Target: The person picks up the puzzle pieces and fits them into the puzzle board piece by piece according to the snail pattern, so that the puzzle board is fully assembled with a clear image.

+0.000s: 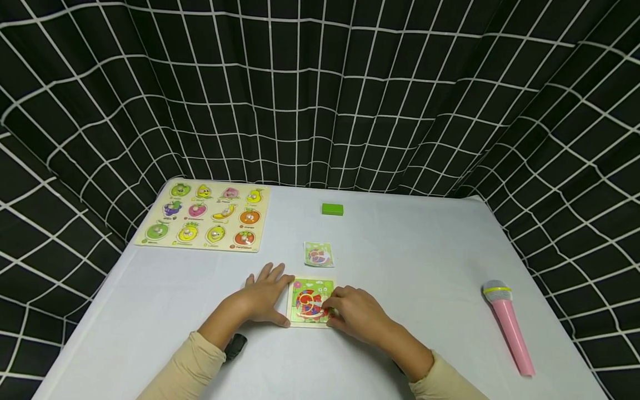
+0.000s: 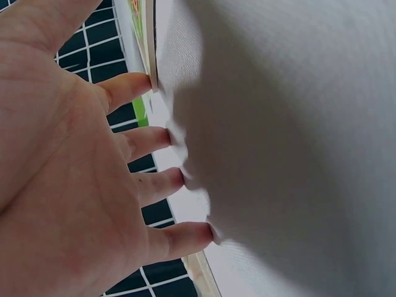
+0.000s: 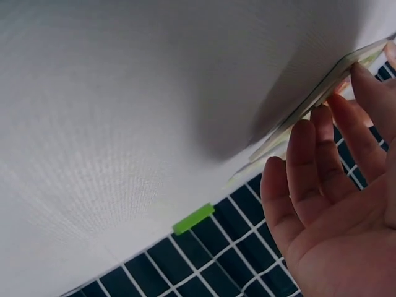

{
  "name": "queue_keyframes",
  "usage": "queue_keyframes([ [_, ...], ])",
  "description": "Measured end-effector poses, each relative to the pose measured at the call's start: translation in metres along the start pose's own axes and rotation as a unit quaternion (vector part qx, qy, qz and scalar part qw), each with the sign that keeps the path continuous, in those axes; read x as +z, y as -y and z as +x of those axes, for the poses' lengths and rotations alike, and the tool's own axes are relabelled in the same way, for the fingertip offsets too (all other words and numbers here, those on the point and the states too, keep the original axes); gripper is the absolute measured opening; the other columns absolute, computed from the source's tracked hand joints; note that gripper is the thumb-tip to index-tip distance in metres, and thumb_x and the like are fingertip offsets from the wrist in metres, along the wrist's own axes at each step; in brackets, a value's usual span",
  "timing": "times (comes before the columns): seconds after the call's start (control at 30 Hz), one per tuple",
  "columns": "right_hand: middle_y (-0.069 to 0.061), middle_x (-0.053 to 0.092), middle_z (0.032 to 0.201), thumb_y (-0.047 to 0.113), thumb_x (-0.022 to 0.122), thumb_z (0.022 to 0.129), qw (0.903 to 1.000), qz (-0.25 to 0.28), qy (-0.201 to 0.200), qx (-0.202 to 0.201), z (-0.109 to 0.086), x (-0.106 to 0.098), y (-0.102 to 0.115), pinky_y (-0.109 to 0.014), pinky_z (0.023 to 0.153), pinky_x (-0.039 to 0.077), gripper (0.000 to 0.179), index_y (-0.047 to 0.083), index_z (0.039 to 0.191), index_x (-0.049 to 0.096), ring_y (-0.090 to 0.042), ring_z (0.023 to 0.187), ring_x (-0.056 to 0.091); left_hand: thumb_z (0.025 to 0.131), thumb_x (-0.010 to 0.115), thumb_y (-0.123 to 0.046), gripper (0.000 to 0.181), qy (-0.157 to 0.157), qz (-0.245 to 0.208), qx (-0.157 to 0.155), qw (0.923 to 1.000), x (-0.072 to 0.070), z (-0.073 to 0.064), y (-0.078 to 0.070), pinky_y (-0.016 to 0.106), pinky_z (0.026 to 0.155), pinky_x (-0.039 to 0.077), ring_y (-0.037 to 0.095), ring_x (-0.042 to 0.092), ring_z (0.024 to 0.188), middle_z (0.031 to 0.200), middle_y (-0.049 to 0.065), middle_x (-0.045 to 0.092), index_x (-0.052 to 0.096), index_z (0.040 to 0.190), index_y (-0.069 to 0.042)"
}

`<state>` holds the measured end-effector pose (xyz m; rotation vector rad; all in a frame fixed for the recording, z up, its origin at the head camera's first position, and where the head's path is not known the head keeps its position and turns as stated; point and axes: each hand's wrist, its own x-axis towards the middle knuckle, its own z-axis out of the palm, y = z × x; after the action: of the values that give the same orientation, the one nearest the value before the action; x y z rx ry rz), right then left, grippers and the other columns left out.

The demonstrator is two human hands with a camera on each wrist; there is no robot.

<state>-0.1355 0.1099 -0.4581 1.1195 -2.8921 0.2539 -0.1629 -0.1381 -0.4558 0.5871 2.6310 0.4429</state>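
Note:
A small square picture puzzle (image 1: 310, 311) with a red spiral snail on a green ground lies in a pale frame on the table. My left hand (image 1: 267, 297) has its fingers spread, index fingertip and thumb at the frame's left side. In the left wrist view, the other fingertips of the left hand (image 2: 93, 161) rest on the white cloth. Bent over the puzzle's right side is my right hand (image 1: 362, 314), its index finger on the picture and thumb by the lower right edge. Whether these fingers pinch a piece is hidden, also in the right wrist view.
Just beyond the puzzle lies a small picture card (image 1: 319, 255). Farther back is a green block (image 1: 332, 209). A fruit peg board (image 1: 205, 216) occupies the back left. On the right lies a pink toy microphone (image 1: 511, 333). Black gridded curtains (image 1: 310, 100) surround the table (image 1: 410, 250).

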Motion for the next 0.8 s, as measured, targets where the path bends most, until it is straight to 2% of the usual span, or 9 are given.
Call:
queue_keyframes([
  [0.23, 0.008, 0.066, 0.090, 0.029, 0.080, 0.078, 0.9995, -0.026, -0.011, -0.016, -0.0016, 0.0003, -0.0005, -0.024, 0.066, 0.048, 0.023, 0.021, 0.098, 0.075, -0.008, 0.078, 0.058, 0.067, 0.085, -0.048, 0.095, -0.001, 0.001, 0.003, 1.0000, 0.0012, -0.0002, 0.0006, 0.072, 0.106, 0.021, 0.043, 0.013, 0.146, 0.159, 0.018, 0.021, 0.041, 0.145, -0.014],
  [0.47, 0.009, 0.065, 0.092, 0.031, 0.078, 0.081, 0.9976, -0.063, -0.002, -0.028, -0.0017, 0.0017, -0.0003, -0.027, 0.070, 0.048, 0.022, 0.023, 0.100, 0.074, -0.009, 0.082, 0.058, 0.068, 0.085, -0.048, 0.095, -0.001, 0.003, 0.004, 1.0000, 0.0012, -0.0003, 0.0008, 0.072, 0.106, 0.022, 0.043, 0.013, 0.146, 0.159, 0.019, 0.022, 0.041, 0.145, -0.014],
  [0.8, 0.008, 0.065, 0.092, 0.030, 0.077, 0.081, 0.9968, -0.070, -0.015, -0.036, -0.0023, 0.0014, -0.0001, -0.025, 0.067, 0.047, 0.022, 0.021, 0.101, 0.074, -0.009, 0.081, 0.059, 0.067, 0.085, -0.047, 0.096, -0.003, 0.006, 0.009, 0.9999, 0.0000, 0.0006, 0.0019, 0.073, 0.105, 0.021, 0.045, 0.013, 0.146, 0.159, 0.019, 0.021, 0.040, 0.145, -0.014],
])
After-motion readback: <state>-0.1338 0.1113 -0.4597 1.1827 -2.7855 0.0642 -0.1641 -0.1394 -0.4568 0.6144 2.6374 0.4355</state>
